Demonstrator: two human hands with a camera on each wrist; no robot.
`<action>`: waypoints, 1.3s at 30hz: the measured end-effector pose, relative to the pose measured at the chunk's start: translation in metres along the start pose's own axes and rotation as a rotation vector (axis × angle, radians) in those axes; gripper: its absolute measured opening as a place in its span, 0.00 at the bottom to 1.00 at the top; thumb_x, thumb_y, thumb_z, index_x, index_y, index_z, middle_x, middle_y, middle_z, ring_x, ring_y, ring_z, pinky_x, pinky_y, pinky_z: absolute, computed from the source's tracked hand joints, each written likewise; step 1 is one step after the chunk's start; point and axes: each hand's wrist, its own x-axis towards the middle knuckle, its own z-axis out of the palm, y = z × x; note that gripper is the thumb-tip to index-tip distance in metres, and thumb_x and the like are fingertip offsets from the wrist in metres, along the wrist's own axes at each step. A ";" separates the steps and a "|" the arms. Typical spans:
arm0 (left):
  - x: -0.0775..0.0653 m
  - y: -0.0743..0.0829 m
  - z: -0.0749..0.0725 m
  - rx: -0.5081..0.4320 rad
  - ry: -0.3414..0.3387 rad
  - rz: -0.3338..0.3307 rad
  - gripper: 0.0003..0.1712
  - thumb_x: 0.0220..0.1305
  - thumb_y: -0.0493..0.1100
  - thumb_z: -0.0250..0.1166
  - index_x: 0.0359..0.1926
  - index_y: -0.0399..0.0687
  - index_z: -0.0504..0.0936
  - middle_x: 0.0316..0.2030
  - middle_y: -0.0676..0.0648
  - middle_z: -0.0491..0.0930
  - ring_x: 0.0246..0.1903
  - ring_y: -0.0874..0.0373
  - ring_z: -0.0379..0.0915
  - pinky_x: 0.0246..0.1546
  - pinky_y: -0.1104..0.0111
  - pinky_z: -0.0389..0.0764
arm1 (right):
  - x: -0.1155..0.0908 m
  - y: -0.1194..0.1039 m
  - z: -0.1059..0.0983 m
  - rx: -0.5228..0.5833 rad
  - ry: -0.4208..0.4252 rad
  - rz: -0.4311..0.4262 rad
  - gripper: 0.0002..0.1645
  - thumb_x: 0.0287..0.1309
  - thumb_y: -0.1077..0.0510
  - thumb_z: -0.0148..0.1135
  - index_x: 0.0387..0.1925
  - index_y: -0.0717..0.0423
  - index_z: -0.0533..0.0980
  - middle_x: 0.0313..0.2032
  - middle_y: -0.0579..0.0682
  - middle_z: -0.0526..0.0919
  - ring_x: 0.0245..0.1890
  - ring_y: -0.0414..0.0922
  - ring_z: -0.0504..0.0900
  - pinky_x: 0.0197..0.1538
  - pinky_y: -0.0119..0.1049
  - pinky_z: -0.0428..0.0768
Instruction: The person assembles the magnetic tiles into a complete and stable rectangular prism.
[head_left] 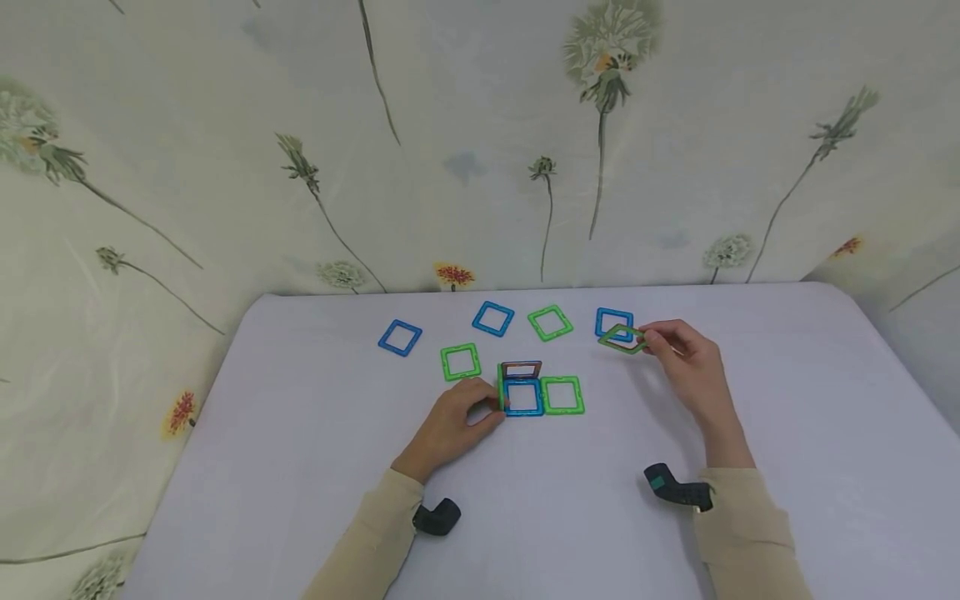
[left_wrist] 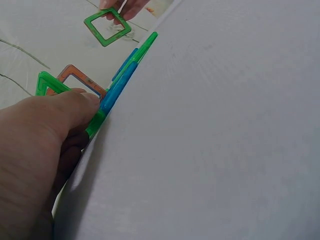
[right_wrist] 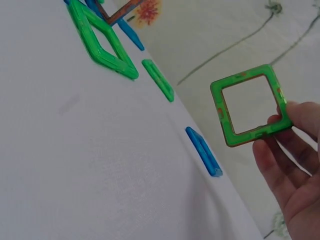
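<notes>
My right hand pinches a green square magnetic tile by one corner, above the table. In the head view that tile overlaps a blue tile lying behind it. My left hand holds an upright green tile between thumb and fingers, at the left edge of a flat blue tile. Along the blue tile's back edge stands a brownish-orange tile, and a flat green tile adjoins it on the right. The fingers partly hide the upright green tile.
Loose at the back of the white table lie a blue tile, a green tile, a second blue tile and another green tile. A flower-patterned cloth rises behind the table. Each wrist wears a black device.
</notes>
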 end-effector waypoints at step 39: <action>0.000 -0.001 0.000 0.008 0.002 0.016 0.11 0.59 0.43 0.67 0.43 0.57 0.79 0.39 0.60 0.79 0.42 0.70 0.70 0.48 0.75 0.75 | 0.000 0.027 0.031 -0.128 -0.155 -0.028 0.13 0.65 0.54 0.55 0.46 0.56 0.77 0.45 0.54 0.81 0.43 0.27 0.75 0.46 0.13 0.72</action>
